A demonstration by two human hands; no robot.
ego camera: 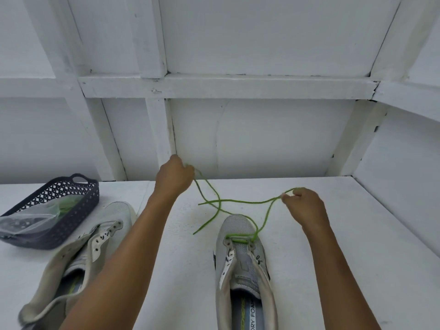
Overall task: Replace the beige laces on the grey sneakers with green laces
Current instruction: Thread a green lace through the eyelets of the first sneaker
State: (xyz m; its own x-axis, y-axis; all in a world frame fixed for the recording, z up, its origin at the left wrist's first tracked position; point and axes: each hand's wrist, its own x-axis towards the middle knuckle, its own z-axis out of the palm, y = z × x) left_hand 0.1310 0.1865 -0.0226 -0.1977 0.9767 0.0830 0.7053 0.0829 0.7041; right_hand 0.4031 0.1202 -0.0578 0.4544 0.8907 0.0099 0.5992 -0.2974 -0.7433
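My left hand [175, 173] and right hand [303, 202] each pinch the green lace [238, 201], lifted above the right grey sneaker [242, 263] between my arms

A bright green lace [238, 201] stretches between the left hand [175, 173] and the right hand [304, 206]. It crosses the pale grey mesh toe of the sneaker [240, 234] below the right hand, whose lining is beige and whose grey insole bears lime-green marking. The second sneaker [112, 225], under the left forearm, is the same pale grey with dark eyelets. Left of the left hand, a dark navy basket [71, 194] shows a diamond lattice pattern. A clear bag [35, 220] inside it holds something green. Table [357, 246] and wall [262, 139] are white.
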